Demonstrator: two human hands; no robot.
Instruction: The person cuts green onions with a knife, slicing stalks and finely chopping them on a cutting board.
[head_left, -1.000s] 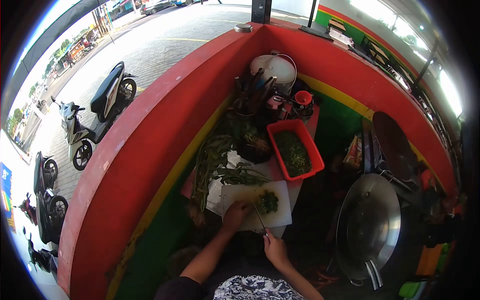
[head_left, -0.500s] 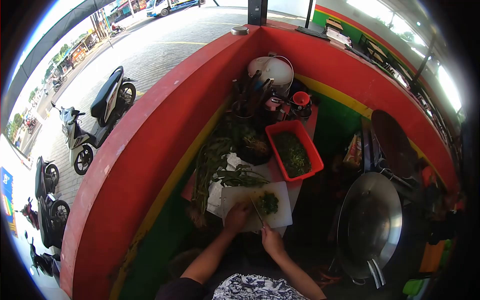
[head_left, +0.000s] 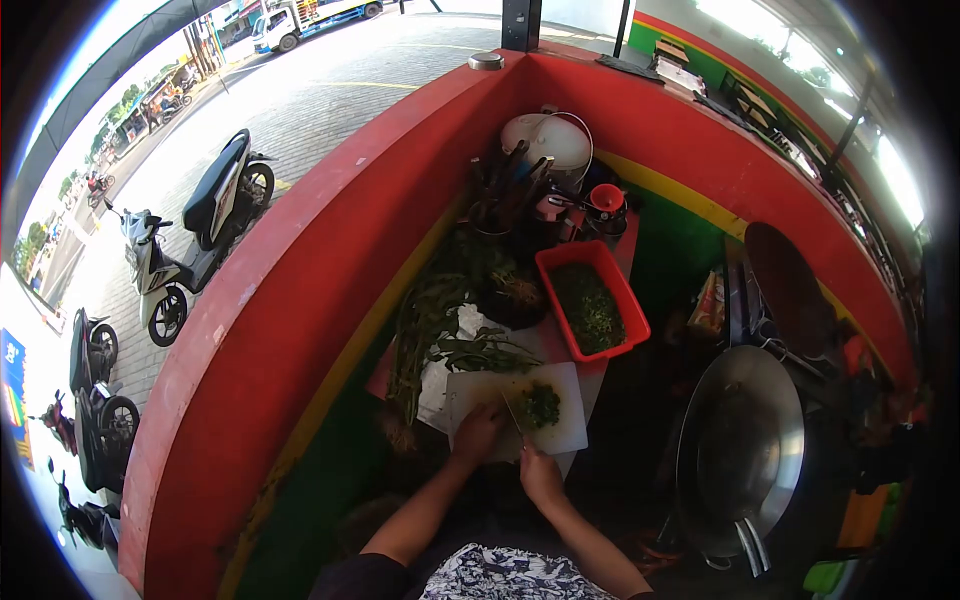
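A knife [head_left: 514, 414] is in my right hand [head_left: 541, 474], its blade pointing away from me over the white cutting board [head_left: 565, 428]. To the right of the blade lies a small heap of chopped greens [head_left: 541, 405]. My left hand [head_left: 478, 432] rests on the board's left part, fingers curled close to the blade; whatever they press on is hidden beneath them. Long leafy greens [head_left: 480, 352] lie just beyond the board, partly on a white wrapping [head_left: 433, 390]. A red plastic tub [head_left: 640, 330] with cut greens stands behind the board, to the right.
A large wok [head_left: 735, 450] sits at my right, with a dark round lid or pan [head_left: 785, 280] behind it. Utensils in a holder [head_left: 492, 205], a white lidded bucket [head_left: 555, 140] and a red funnel-like top [head_left: 606, 197] fill the far corner. A red low wall [head_left: 300, 270] bounds the left.
The knife and my right hand have shifted slightly on the board; my left hand stays by the blade. On the street outside, a truck has moved left.
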